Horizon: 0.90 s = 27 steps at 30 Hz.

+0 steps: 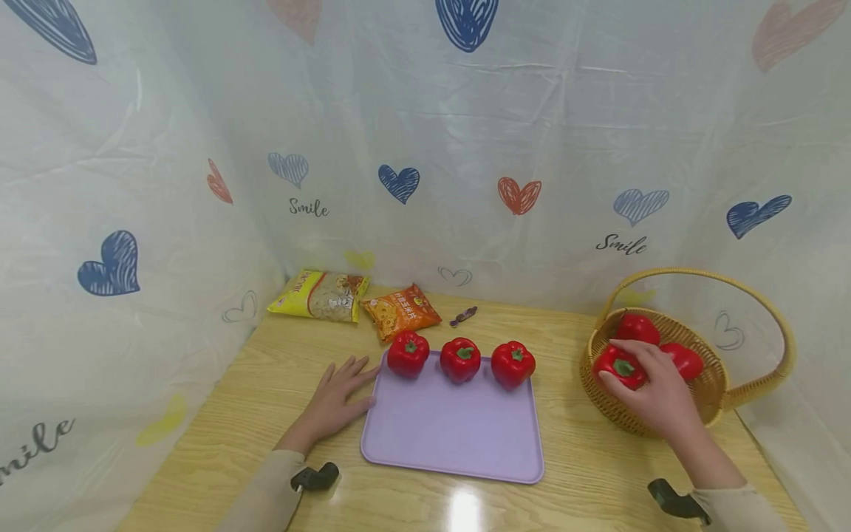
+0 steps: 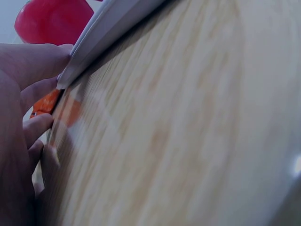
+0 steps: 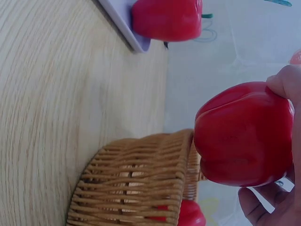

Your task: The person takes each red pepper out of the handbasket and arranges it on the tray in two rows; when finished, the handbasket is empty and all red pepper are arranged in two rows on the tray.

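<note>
My right hand [image 1: 654,388] grips a red bell pepper [image 1: 620,367] at the left rim of the wicker basket [image 1: 608,403]. In the right wrist view this held pepper [image 3: 244,134] is beside the basket's rim, thumb on one side and fingers on the other. Two more red peppers [image 1: 682,360] lie inside the basket. My left hand [image 1: 335,403] rests at the left edge of the lilac tray [image 1: 452,436], fingers extended and touching its rim. Along the tray's far edge stand three red peppers [image 1: 460,360] in a row, stems up.
Behind the tray lie a yellow snack bag [image 1: 320,295], an orange snack bag [image 1: 402,312] and a small wrapped candy [image 1: 463,316]. The basket's tall handle [image 1: 764,388] arches over to the right. A heart-patterned curtain [image 1: 465,133] hangs behind the wooden table [image 1: 219,436].
</note>
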{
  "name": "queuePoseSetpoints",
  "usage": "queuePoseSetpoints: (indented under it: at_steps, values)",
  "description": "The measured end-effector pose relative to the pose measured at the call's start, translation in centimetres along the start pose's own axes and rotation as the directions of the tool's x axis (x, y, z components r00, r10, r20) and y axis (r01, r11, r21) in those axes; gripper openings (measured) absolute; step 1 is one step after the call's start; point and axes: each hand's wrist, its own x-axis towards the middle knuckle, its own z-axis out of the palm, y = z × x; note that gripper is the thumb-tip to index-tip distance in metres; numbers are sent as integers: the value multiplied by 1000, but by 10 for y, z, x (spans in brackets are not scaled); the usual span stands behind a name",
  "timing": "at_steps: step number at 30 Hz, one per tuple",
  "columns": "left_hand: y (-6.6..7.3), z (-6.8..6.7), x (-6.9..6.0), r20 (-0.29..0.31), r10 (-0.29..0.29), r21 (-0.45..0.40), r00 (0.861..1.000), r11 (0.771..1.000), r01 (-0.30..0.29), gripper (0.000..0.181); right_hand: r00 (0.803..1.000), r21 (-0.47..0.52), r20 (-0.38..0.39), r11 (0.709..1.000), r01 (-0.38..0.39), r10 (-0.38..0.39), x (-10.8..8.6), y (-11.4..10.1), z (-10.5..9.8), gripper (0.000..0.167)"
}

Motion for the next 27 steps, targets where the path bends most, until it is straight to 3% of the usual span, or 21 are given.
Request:
queuePoseSetpoints:
  at_steps: [21, 27]
  values:
    - [-2, -7, 1, 77, 19, -22, 997, 1000, -17, 59, 996, 17, 76, 999, 35, -36, -4, -24, 24, 60]
    - [-3, -7, 1, 95, 25, -32, 995, 999, -22, 60, 994, 28, 80, 997, 79, -80, -4, -32, 35, 58]
